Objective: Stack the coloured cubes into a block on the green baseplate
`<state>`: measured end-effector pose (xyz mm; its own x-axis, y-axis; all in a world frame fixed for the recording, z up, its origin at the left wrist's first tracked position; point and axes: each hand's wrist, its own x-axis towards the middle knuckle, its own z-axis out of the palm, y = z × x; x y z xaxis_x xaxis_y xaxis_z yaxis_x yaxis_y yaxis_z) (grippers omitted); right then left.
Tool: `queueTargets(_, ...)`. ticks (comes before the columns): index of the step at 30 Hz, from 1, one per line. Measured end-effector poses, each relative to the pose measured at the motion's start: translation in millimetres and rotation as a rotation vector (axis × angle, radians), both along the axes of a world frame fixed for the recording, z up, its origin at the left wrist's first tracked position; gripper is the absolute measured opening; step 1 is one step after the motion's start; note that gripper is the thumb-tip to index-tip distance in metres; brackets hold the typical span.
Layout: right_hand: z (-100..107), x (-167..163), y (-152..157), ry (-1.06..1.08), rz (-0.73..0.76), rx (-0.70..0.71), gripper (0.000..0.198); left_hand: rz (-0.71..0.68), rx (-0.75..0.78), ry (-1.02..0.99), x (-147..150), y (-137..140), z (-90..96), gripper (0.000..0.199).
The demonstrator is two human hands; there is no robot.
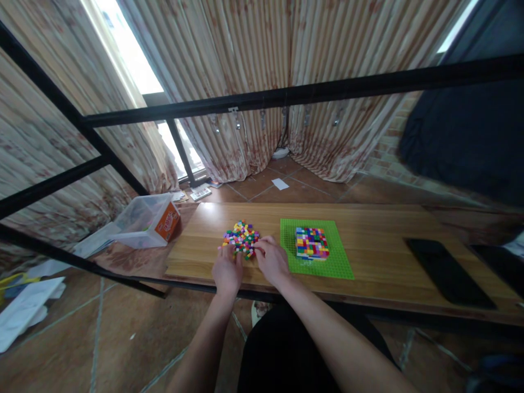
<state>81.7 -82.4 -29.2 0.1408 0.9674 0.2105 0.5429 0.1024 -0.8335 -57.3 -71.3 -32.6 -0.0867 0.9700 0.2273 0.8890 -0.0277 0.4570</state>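
Note:
A loose heap of small multicoloured toy bricks (pixel 241 234) lies on the left half of the wooden table. My left hand (pixel 227 268) rests at the heap's near edge, its thumb and fingers apart and bent down among the bricks. At the heap's right side, my right hand (pixel 271 258) has thumb and forefinger pinched together; whatever is between them is too small to make out. Right of that hand lies a green studded baseplate (pixel 339 256). A low block of many-coloured bricks (pixel 311 243), roughly square, stands on the plate.
A dark flat slab (pixel 450 273) lies on the table's right part. Beyond the left end stands a clear plastic bin (pixel 141 218) with an orange label. A black metal bar (pixel 262 101) with hooks crosses above the far side, before striped curtains (pixel 245 54).

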Motion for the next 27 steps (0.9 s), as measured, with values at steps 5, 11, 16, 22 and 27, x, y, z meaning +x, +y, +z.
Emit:
queueTargets(5, 1.6, 2.1, 4.1, 0.263, 0.029, -0.018, 0.019, -0.122, 0.134, -0.112, 4.0, -7.8, 7.9, 0.026)
queueTargets(11, 0.5, 8.1, 8.7, 0.582, 0.110, -0.080, 0.036, -0.242, 0.181, -0.322, 19.0, -15.1, 17.4, 0.022)
queueTargets(16, 11.3, 21.7, 2.9, 0.685, 0.123, -0.061, 0.031, -0.248, -0.008, -0.922, 34.6, -12.5, 26.2, 0.028)
queueTargets(22, 28.1, 51.0, -5.3, 0.692, 0.057, -0.006, 0.019, -0.327, -0.284, -1.181, 61.1, -7.4, 45.8, 0.026)
queueTargets(27, 33.7, 91.4, -11.5, 0.708, -0.041, 0.034, 0.022, -0.541, -0.316, -1.100, 99.4, 6.2, 56.8, 0.016)
